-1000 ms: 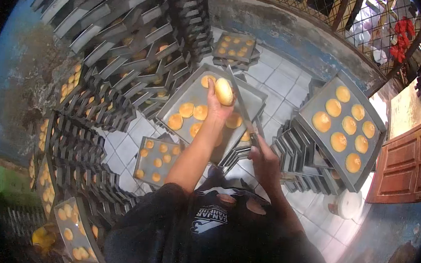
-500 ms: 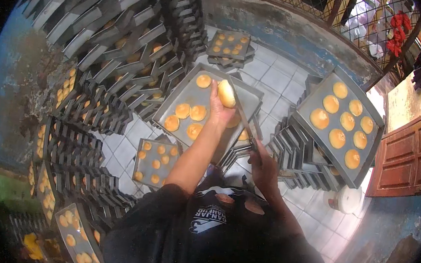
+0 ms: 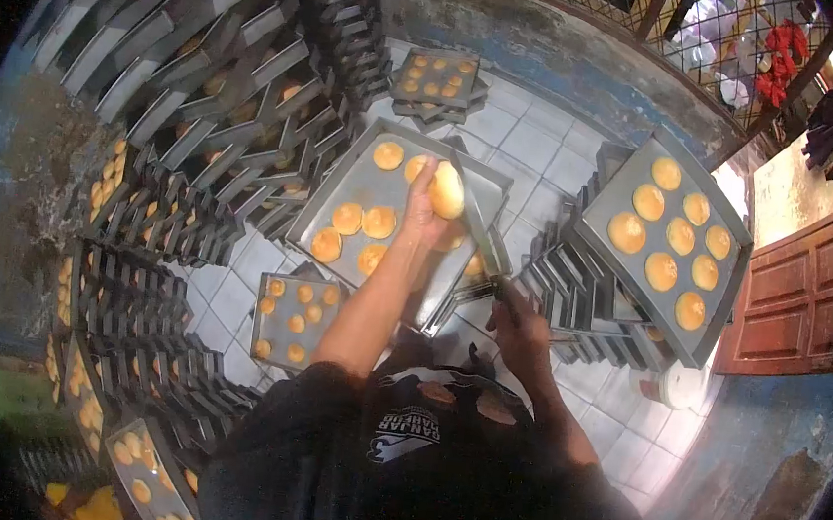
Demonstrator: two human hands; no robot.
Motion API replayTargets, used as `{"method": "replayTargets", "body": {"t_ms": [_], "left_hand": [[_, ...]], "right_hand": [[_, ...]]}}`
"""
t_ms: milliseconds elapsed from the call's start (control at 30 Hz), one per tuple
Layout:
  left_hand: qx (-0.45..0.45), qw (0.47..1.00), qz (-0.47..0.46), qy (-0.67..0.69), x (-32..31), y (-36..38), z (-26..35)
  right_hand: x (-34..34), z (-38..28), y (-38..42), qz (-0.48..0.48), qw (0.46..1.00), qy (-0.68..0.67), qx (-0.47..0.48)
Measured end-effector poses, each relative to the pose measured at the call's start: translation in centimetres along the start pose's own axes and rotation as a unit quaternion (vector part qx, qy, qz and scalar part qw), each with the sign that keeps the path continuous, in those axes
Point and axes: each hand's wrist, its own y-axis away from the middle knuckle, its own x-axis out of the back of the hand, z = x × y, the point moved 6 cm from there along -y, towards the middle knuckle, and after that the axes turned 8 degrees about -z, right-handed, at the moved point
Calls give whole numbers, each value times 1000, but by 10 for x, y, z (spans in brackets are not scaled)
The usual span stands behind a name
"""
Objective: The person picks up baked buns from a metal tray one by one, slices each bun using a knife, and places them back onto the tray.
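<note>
Over a metal tray (image 3: 339, 182) of round golden buns, my left hand (image 3: 424, 211) holds one bun (image 3: 447, 191) on edge, its thumb along the side. My right hand (image 3: 521, 329) is closed round the handle of a long knife (image 3: 486, 236). The blade slants up and left from that hand, and its upper part lies along the right side of the held bun. Whether it cuts into the bun I cannot tell. Several other buns (image 3: 378, 222) lie in the tray beneath my left hand.
Stacked trays topped with buns (image 3: 617, 179) rise at the right. A smaller stack (image 3: 435, 105) stands behind, and another bun tray (image 3: 277, 322) sits lower left. Tall tray stacks (image 3: 203, 93) line the left side. A white bucket (image 3: 683, 385) stands near the wooden door (image 3: 798, 313).
The view has shifted slightly. The knife's blade now shows its broad face more, beside the bun. Both hands keep their grips.
</note>
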Motion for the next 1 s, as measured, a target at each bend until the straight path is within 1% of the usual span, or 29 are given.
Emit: {"method": "replayTargets", "body": {"t_ms": [33,67,100,133,167,200,233,267,333,367,433,467,500,567,633,700,733,767,800,833,900,933,967,1000], "left_hand": [[8,999,-4,-47,-1,5,-2],[4,995,-42,-92,-7,10,-9],[13,995,-42,-94,-7,15,-20],[17,992,-52,-117,-8,18,-29],[18,988,-62,-139,-10,19,-35],[15,992,-31,-118,-9,20,-34],[14,992,-32,-120,-9,19,-29],[-3,993,-23,-113,-9,17,-18],[-40,993,-19,-105,-6,17,1],[-45,993,-17,-104,-6,21,3],[-11,979,-63,-194,-17,31,-2],[12,974,-55,-218,-19,41,-13],[16,974,-57,-220,-20,44,-24],[18,974,-64,-216,-19,47,-38],[9,974,-48,-222,-18,46,-29],[-32,981,-47,-188,-14,42,-9],[-57,978,-26,-198,-10,39,2],[-62,978,-24,-196,-6,40,6],[-48,981,-22,-189,-6,44,5],[-30,982,-22,-183,-5,48,3],[-6,979,-30,-201,-9,55,-23],[12,976,-38,-216,-9,58,-37],[17,975,-39,-217,-7,57,-42],[13,978,-26,-207,-1,52,-44]], "right_hand": [[0,2,-3,1,1000,-1,-3],[1,7,-11,13,1000,-12,-18],[4,10,-20,26,999,-24,-34],[12,-8,-34,-10,998,-7,-58],[15,-6,-41,-6,998,-9,-60],[17,-8,-46,5,1000,12,-21],[18,-12,-48,14,999,32,19],[16,-11,-40,14,999,32,23],[6,4,-9,-20,998,-2,-61],[5,6,-1,-25,998,-1,-59],[6,-1,9,-11,999,-27,-46],[7,1,-1,-5,996,-54,-64],[11,0,-13,-2,996,-56,-66],[16,-9,-34,-22,999,-48,6],[17,-8,-30,-38,997,-62,-7],[14,-7,-6,-40,998,29,42],[14,-6,10,-44,998,30,44],[14,2,25,-71,997,10,-25],[12,8,35,-96,991,-11,-97],[10,7,32,-97,990,-13,-100],[11,-1,14,-65,995,-30,-66],[8,5,-4,-59,998,9,-8],[11,6,-15,-55,998,7,-11],[10,5,-25,-70,997,-31,-12]]}}
